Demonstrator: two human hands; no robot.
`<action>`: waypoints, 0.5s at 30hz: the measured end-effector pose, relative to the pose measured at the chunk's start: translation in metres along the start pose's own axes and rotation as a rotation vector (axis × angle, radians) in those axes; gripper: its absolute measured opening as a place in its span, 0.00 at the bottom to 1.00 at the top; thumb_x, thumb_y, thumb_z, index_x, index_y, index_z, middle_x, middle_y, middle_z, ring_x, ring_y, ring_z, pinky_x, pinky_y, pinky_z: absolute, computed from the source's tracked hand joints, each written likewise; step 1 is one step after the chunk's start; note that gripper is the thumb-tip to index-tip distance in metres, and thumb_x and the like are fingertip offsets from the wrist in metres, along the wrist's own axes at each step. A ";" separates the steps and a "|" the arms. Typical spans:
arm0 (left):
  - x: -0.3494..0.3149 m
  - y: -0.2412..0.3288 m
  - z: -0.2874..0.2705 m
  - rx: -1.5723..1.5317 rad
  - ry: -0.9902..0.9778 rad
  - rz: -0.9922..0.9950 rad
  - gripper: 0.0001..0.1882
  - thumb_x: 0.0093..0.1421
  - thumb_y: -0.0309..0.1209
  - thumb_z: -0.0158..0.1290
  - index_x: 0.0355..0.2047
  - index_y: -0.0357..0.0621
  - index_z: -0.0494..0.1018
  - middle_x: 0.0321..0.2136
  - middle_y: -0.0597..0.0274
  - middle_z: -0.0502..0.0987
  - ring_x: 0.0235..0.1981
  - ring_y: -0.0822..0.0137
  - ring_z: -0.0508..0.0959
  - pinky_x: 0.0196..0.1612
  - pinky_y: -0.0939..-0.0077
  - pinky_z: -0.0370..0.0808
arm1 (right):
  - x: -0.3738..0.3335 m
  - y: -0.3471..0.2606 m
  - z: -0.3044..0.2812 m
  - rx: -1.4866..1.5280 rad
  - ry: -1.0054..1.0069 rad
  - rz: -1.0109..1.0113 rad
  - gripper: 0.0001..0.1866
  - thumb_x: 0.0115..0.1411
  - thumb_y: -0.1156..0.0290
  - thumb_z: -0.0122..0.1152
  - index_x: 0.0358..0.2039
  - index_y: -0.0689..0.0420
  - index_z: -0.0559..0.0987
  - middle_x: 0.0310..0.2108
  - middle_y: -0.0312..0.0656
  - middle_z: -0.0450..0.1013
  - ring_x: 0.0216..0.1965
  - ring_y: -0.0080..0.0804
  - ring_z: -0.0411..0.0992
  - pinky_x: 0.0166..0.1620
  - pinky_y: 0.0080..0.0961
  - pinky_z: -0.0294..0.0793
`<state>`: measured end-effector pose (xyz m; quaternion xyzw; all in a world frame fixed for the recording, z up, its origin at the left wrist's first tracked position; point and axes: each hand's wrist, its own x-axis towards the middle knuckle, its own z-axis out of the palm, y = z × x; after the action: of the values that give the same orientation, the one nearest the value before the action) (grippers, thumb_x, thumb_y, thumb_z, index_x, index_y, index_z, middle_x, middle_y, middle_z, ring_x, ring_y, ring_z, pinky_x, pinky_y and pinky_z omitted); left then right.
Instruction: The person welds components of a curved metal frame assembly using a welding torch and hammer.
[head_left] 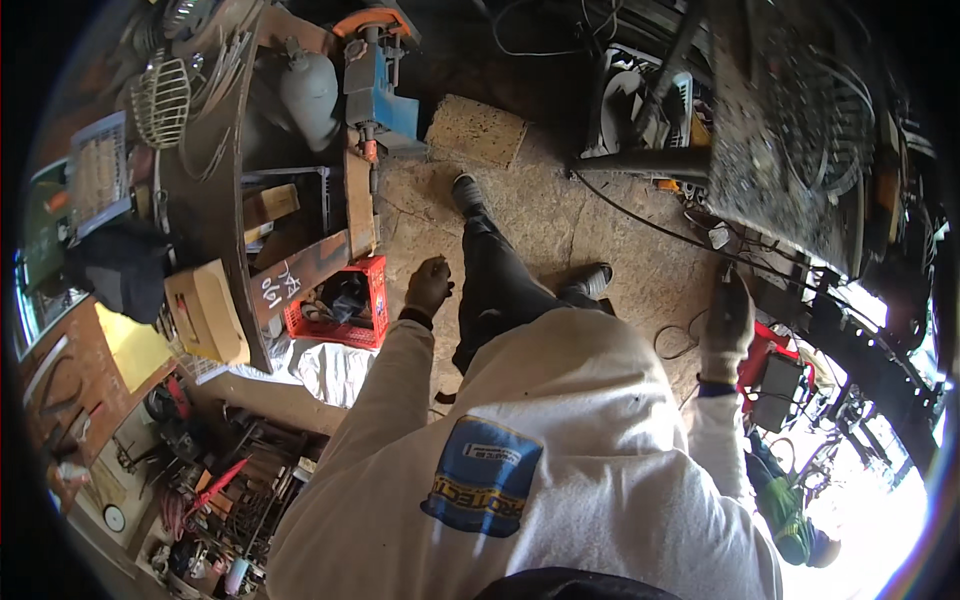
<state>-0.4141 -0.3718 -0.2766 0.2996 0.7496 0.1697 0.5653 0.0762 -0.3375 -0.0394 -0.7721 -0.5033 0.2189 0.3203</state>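
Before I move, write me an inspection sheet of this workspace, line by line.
Surface: worn brown floor, with a pale block lying on it.
Nearest things: red crate beside the left hand; red object near the right hand, too cluttered to identify.
Clutter: tools and metal pieces heaped at lower left; cardboard box by the bench.
Hands: left loosely curled, right low; whether either holds anything is unclear.
Cables: dark cable crossing the floor at right.
Surroundings: blue-and-orange tool at the bench's edge; bright light at lower right.

The inside of the left hand [428, 287] is hidden; finger detail on the right hand [729, 318] is obscured by shadow.
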 end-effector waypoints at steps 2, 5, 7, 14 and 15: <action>0.029 0.017 -0.023 -0.121 -0.002 -0.046 0.19 0.69 0.41 0.54 0.52 0.40 0.77 0.36 0.58 0.83 0.29 0.68 0.84 0.30 0.69 0.81 | 0.008 -0.051 0.009 -0.198 0.119 -0.225 0.23 0.66 0.73 0.59 0.61 0.65 0.74 0.45 0.44 0.79 0.46 0.32 0.76 0.51 0.29 0.75; 0.079 0.020 -0.061 -0.005 -0.071 -0.042 0.18 0.69 0.43 0.55 0.47 0.40 0.79 0.32 0.58 0.83 0.27 0.71 0.82 0.30 0.72 0.80 | 0.037 -0.102 0.014 -0.203 0.241 -0.487 0.20 0.68 0.78 0.52 0.59 0.70 0.73 0.45 0.48 0.76 0.42 0.35 0.76 0.46 0.32 0.77; 0.108 0.016 -0.082 0.176 -0.118 -0.102 0.20 0.68 0.46 0.53 0.47 0.41 0.80 0.35 0.51 0.85 0.33 0.62 0.85 0.38 0.65 0.81 | 0.069 -0.130 0.023 -0.415 0.425 -0.447 0.20 0.69 0.77 0.51 0.60 0.70 0.73 0.46 0.50 0.76 0.44 0.38 0.77 0.46 0.32 0.78; 0.226 0.043 -0.075 0.805 -0.195 0.113 0.21 0.66 0.48 0.51 0.44 0.44 0.81 0.36 0.43 0.83 0.37 0.47 0.84 0.42 0.57 0.79 | 0.152 -0.130 0.014 -0.814 0.385 -0.676 0.24 0.75 0.63 0.48 0.60 0.70 0.73 0.56 0.53 0.74 0.54 0.45 0.75 0.56 0.38 0.76; 0.242 0.073 -0.068 0.755 -0.243 0.083 0.22 0.66 0.49 0.51 0.44 0.44 0.80 0.40 0.40 0.82 0.45 0.40 0.82 0.46 0.54 0.78 | 0.155 -0.127 0.016 -0.819 0.354 -0.676 0.24 0.75 0.62 0.47 0.61 0.70 0.73 0.57 0.53 0.74 0.56 0.45 0.75 0.58 0.39 0.74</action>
<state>-0.5038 -0.1552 -0.3924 0.5346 0.6739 -0.1318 0.4926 0.0463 -0.1541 0.0380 -0.6543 -0.7052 -0.2424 0.1260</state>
